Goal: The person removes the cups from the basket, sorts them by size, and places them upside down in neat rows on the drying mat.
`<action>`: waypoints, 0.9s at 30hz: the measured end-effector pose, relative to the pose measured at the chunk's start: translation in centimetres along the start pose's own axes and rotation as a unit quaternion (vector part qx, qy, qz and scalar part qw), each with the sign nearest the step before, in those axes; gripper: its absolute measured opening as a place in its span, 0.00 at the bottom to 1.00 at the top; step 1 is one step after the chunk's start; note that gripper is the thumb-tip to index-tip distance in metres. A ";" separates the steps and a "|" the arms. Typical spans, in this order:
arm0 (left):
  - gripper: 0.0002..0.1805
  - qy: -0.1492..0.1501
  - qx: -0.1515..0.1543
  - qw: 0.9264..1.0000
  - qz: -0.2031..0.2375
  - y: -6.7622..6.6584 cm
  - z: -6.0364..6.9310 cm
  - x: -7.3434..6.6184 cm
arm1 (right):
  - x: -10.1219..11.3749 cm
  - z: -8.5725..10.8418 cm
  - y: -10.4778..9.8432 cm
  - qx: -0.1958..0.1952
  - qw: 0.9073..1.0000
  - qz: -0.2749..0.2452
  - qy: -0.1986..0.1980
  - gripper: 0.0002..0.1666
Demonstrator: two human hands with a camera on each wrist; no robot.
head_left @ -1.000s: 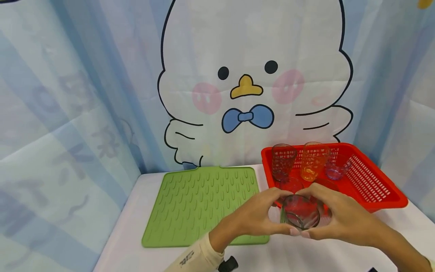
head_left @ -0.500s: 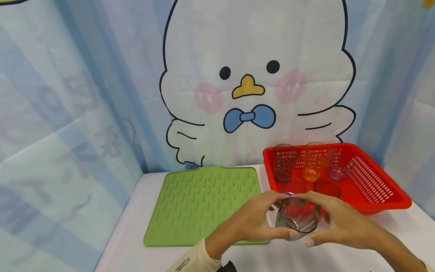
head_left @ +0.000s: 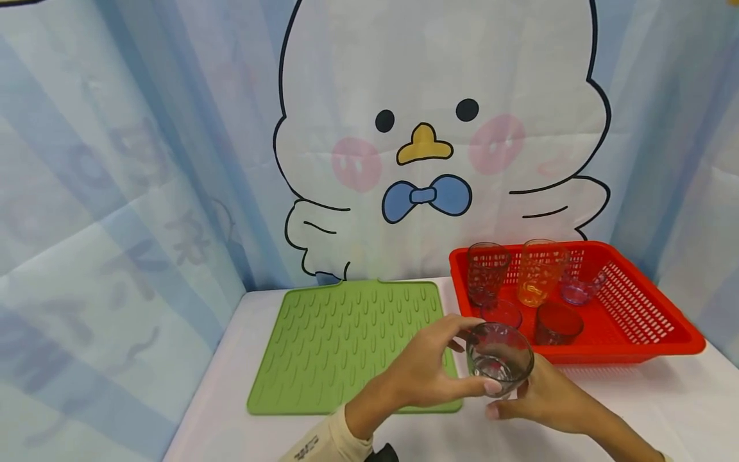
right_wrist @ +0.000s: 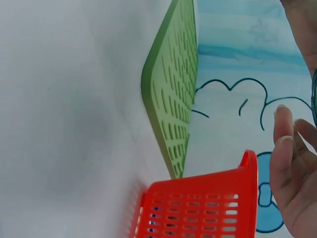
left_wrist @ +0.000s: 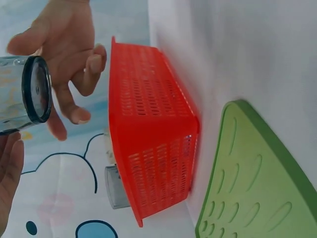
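A clear greyish glass (head_left: 500, 359) is held above the table, its mouth tilted towards the head camera. My left hand (head_left: 424, 369) grips it from the left, thumb at the front; in the left wrist view, part of that hand (left_wrist: 9, 181) shows beside the glass (left_wrist: 15, 94). Just right of and below the glass is my right hand (head_left: 557, 398). The left wrist view shows the right hand (left_wrist: 69, 59) with spread, bent fingers near the dark base, apart from it. In the right wrist view, the right hand (right_wrist: 297, 183) is at the lower right.
A red basket (head_left: 652, 350) at the right holds several glasses, among them a tall dark one (head_left: 487, 276), an orange one (head_left: 535, 282) and a purple one (head_left: 579, 292). A green ridged mat (head_left: 352, 346) lies left of it. A printed curtain (head_left: 427, 237) hangs behind.
Both hands were around the glass; now my right hand has dropped lower and come away, while the left keeps hold. The glass has shifted slightly left, and the dark cup in the basket shows more.
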State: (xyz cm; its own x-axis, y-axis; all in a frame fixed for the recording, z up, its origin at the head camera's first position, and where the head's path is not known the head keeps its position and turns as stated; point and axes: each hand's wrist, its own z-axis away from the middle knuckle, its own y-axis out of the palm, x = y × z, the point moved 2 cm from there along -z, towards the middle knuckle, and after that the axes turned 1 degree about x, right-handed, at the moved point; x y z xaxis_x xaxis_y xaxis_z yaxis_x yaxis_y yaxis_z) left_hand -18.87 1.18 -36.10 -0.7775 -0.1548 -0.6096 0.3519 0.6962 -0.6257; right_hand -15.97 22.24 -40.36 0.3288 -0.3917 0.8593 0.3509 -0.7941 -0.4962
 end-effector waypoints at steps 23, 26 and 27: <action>0.49 -0.051 0.017 0.998 0.021 -0.2 1.0 0.9 | -0.1 0.0 0.4 -0.044 0.999 0.006 -0.028 0.28; 0.49 -0.053 0.020 0.998 0.023 -0.3 1.3 1.0 | 0.0 0.1 0.2 -0.048 0.999 0.006 -0.011 0.32; 0.49 -0.053 0.022 0.998 0.024 -0.4 1.4 1.0 | 0.0 0.1 0.1 -0.049 0.999 0.005 -0.007 0.33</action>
State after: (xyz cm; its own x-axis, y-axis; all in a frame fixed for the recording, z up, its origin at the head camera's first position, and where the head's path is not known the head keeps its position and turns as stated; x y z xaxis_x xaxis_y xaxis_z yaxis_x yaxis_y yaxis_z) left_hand -19.08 -0.20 -37.18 -0.7012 -0.1971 -0.6852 0.4112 0.6733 -0.6145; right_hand -15.84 22.18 -40.46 0.3435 -0.3935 0.8527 0.2608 -0.8323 -0.4892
